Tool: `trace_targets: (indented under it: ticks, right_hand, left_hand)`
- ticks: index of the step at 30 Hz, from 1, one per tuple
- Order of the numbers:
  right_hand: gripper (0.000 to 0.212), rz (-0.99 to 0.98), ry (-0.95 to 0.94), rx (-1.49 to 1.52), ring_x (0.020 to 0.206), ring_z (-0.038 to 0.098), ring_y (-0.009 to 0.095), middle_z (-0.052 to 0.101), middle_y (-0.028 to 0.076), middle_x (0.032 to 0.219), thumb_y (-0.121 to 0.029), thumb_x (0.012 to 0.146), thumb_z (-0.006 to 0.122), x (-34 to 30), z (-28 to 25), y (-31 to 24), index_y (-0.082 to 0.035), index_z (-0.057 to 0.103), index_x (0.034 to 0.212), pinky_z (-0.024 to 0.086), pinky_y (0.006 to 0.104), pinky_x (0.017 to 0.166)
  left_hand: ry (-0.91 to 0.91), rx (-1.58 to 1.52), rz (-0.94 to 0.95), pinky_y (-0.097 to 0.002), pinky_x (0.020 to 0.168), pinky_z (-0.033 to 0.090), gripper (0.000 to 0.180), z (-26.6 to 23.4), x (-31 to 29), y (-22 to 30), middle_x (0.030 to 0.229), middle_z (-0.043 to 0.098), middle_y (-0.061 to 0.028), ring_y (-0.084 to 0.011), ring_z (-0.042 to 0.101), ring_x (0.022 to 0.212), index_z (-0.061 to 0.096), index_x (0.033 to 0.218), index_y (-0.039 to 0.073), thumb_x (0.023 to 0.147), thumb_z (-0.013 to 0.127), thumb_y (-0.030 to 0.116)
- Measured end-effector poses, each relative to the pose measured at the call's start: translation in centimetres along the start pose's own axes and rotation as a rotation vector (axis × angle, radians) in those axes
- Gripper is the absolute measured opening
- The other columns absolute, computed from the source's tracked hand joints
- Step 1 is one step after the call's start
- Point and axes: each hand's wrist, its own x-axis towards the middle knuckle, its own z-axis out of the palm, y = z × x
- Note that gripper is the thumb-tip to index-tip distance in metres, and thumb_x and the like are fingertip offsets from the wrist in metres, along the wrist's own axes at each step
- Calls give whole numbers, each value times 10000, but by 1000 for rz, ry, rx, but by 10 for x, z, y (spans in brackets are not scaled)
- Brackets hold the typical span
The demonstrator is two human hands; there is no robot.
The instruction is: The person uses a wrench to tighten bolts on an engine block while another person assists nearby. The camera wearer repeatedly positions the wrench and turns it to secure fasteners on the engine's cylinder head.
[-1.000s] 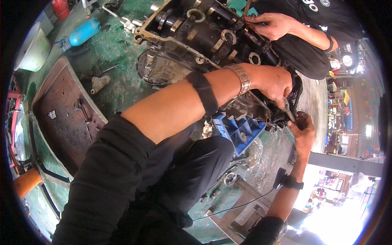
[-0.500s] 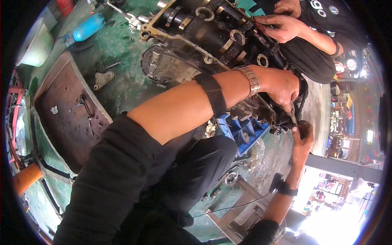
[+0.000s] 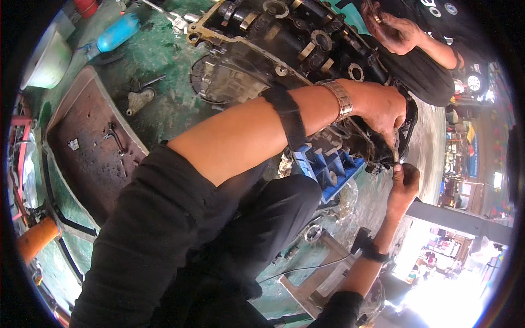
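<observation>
Left hand: my left hand [image 3: 383, 109] reaches across the engine block [image 3: 295, 49], fingers closed on a small metal tool [image 3: 395, 146] at the block's lower right edge, as half a second ago.
Right hand: my right hand [image 3: 403, 183] is curled shut just below, touching the same spot; what it pinches is too small to tell.
Engine block: lies on the green floor [image 3: 158, 54], higher in view than before.
Blue crate [image 3: 328, 167]: just beside the block, under my left forearm.
Other person's hand [image 3: 395, 31]: has lifted off the block's top, gripping something.
Rusty tray [image 3: 87, 147]: unchanged, at left.
</observation>
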Motion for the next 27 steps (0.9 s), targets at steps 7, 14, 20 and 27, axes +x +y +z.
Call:
trace_targets:
  ticks: [7, 14, 20, 27]
  right_hand:
    - [323, -11, 110, -117, 701, 523, 192, 607, 124, 773, -273, 880, 694, -29, 14, -25, 31, 584, 883, 459, 320, 696]
    - [337, 58, 26, -182, 576, 492, 156, 583, 78, 661, -240, 798, 769, -61, 13, -47, 18, 584, 910, 451, 314, 575]
    - [320, 84, -107, -50, 611, 517, 110, 594, 53, 667, -169, 771, 785, -80, 7, -67, 10, 577, 936, 457, 277, 592]
    - [418, 342, -202, 435, 602, 488, 83, 540, 17, 758, -209, 850, 723, -93, 15, -75, 38, 510, 1111, 398, 209, 498]
  left_hand:
    - [-8, 24, 3, -380, 730, 521, 393, 2, 4, -7, 842, 700, -166, -293, 681, 805, 714, 917, 13, 686, 781, 325]
    - [7, -10, -30, -360, 771, 514, 371, 3, 6, -10, 884, 713, -135, -263, 678, 848, 724, 956, 32, 705, 775, 299]
    - [-25, -51, -16, -380, 786, 524, 374, -1, 4, -7, 920, 691, -211, -295, 686, 871, 699, 955, -8, 706, 753, 265]
    - [-56, -118, -98, -389, 774, 509, 361, -2, 4, -2, 907, 700, -182, -285, 682, 845, 711, 941, 12, 807, 688, 346]
